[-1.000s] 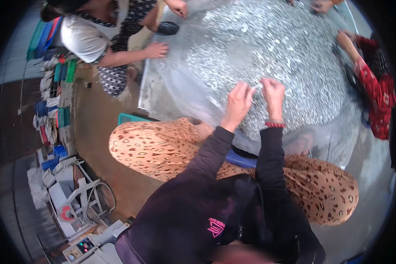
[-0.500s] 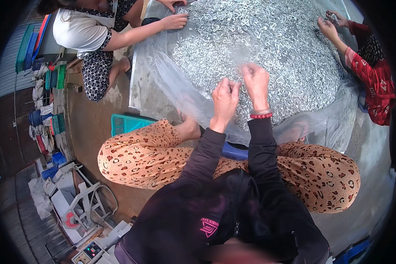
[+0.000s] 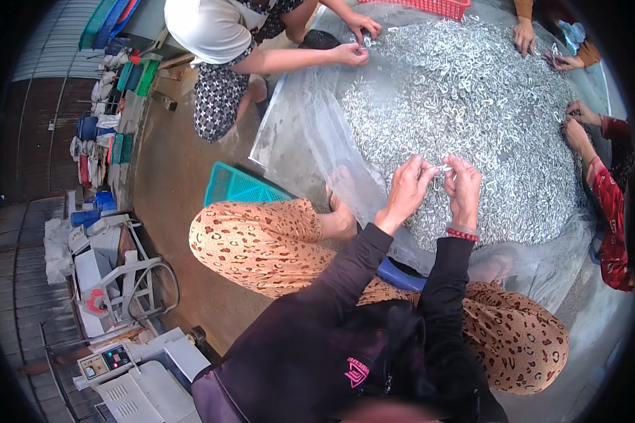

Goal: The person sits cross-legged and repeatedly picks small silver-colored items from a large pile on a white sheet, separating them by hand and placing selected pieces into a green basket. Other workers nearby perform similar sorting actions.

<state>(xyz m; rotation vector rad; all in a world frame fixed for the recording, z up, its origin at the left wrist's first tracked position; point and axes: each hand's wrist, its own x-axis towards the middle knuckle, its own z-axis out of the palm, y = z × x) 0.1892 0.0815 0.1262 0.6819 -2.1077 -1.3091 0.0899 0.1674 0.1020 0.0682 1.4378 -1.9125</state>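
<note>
Above the near part of a wide heap of small, silvery-white curved pieces (image 3: 466,106), my two hands are close together. A small pale silvery piece (image 3: 442,168) spans the gap between their fingertips. My left hand (image 3: 405,192) pinches one end with thumb and forefinger. Closed at the piece's other end is my right hand (image 3: 463,189), with a red beaded bracelet (image 3: 462,233) at its wrist. The pieces lie on a translucent sheet or net (image 3: 324,120), whose near edge is bunched up by my legs. Their exact kind is too small to make out.
Co-workers' hands (image 3: 356,42) reach into the heap from the far left, far right and right side. A red basket (image 3: 430,7) stands at the far edge. Beside my left knee lies a green basket (image 3: 240,187). A grey machine (image 3: 113,275) stands at left.
The view has shifted, bringing the red basket and more co-workers' hands in. My hands have come fingertip to fingertip, with the small piece now visible between them; the right hand was blurred by motion before.
</note>
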